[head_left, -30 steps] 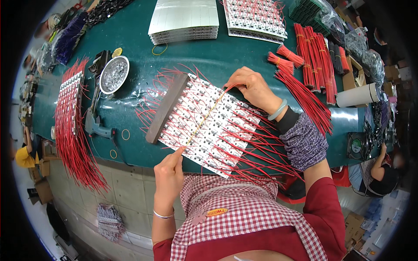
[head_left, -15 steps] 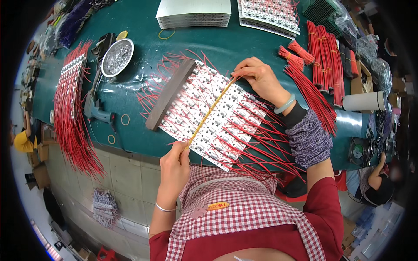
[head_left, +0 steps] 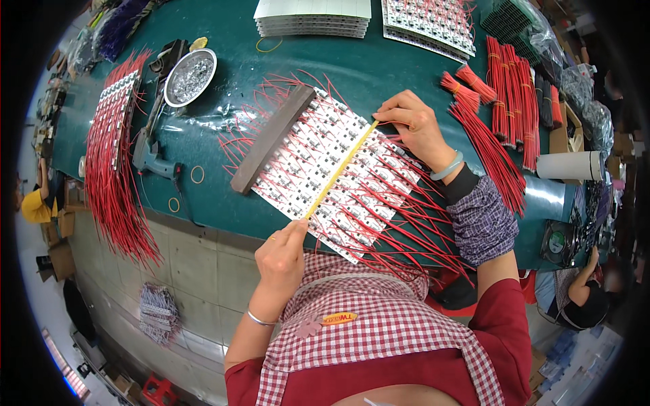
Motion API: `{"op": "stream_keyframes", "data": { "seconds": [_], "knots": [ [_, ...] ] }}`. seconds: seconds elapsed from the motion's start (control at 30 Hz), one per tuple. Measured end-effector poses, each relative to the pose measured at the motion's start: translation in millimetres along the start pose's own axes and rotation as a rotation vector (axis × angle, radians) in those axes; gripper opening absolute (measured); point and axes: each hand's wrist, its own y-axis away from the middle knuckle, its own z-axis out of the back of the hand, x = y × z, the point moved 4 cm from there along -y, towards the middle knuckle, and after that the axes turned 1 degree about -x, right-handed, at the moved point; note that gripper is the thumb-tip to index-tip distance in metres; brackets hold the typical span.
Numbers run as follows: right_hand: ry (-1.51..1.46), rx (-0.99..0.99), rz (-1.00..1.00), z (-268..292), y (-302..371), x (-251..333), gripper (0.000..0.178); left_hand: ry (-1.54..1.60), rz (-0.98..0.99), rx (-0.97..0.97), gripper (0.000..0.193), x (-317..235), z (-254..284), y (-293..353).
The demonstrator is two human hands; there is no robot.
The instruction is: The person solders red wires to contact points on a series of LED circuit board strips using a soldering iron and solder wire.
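- Green table (head_left: 237,74) fills most of the room in front of me, with a metal bowl (head_left: 191,78) of shiny bits and a teal hand tool (head_left: 156,162) off to the left, and red wire bundles (head_left: 504,101) over to the right
- White board (head_left: 344,191) lies slanted near the close edge, and the yellow strip (head_left: 342,170) runs straight across its top
- Left hand (head_left: 279,256) has thumb and fingertips closed together on the strip's near end
- Right hand (head_left: 416,128) pinches the far end between thumb and finger, the other fingers curled
- If either pinch slipped, I'd say the strip could spring away or twist, since it looks pulled taut
- Dragging it sideways might snag the thin red wires (head_left: 420,216) and strain whatever joins them to the board
- A knock could shift the board too, though the dark bar (head_left: 274,140) across its left side may weigh it down
- For looks, the strip is narrow and bright, while the board carries tidy rows of small dark parts, with wires fanning out past its right side
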Motion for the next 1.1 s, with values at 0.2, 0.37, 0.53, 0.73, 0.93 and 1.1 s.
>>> {"op": "stream_keyframes", "data": {
  "seconds": [0.2, 0.37, 0.53, 0.73, 0.93, 1.1],
  "knots": [
    [0.016, 0.009, 0.063, 6.5, 10.4, 3.3, 0.024, -0.085, -0.058, 0.195, 0.038, -2.9, 4.3, -4.9],
    [0.241, 0.14, 0.136, 11.5, 11.9, 20.9, 0.024, -0.113, -0.066, 0.276, 0.04, -4.7, 9.5, -10.3],
    [0.426, 0.153, 0.239, 8.4, 13.0, 37.3, 0.021, -0.126, -0.022, 0.392, 0.041, -11.0, 16.6, -16.7],
    [0.666, 0.316, 0.222, -5.2, 18.0, 53.7, 0.034, -0.29, 0.105, 0.409, 0.05, -25.0, 13.9, -6.6],
    [0.634, 0.181, 0.259, -4.8, 18.2, 52.5, 0.015, -0.318, 0.137, 0.305, 0.05, -22.4, 16.3, -7.0],
    [0.672, 0.206, 0.22, -6.3, 18.3, 53.5, 0.022, -0.262, 0.094, 0.337, 0.05, -18.2, 16.4, -10.8]
  ]
}}
